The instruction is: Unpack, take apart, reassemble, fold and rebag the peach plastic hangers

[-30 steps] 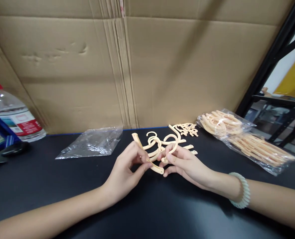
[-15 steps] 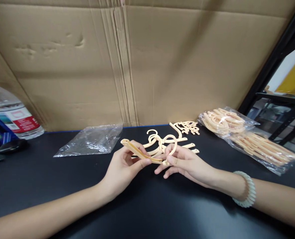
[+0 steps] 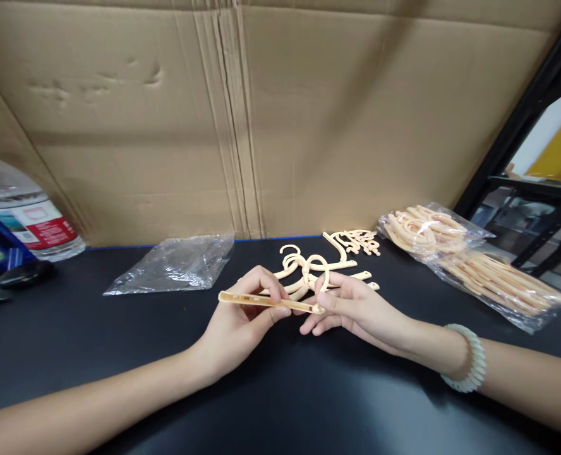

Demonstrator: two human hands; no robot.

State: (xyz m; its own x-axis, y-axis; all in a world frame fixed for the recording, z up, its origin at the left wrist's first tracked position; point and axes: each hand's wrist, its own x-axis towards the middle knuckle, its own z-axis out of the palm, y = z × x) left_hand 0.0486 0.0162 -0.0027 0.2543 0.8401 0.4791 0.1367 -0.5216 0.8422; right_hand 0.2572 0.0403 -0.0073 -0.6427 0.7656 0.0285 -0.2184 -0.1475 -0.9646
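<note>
One strip (image 3: 254,300) between left fingers (image 3: 270,285), hook (image 3: 327,275) between right fingers (image 3: 338,305)

The strip (image 3: 256,299) and hook (image 3: 327,277) look like smooth plastic with a faint sheen. The desk (image 3: 290,392) is smooth and softly glossy, the cardboard panel (image 3: 356,126) matt and creased, the flat bag (image 3: 171,265) crinkled, shiny clear plastic, the bottle (image 3: 6,180) transparent plastic.
</note>
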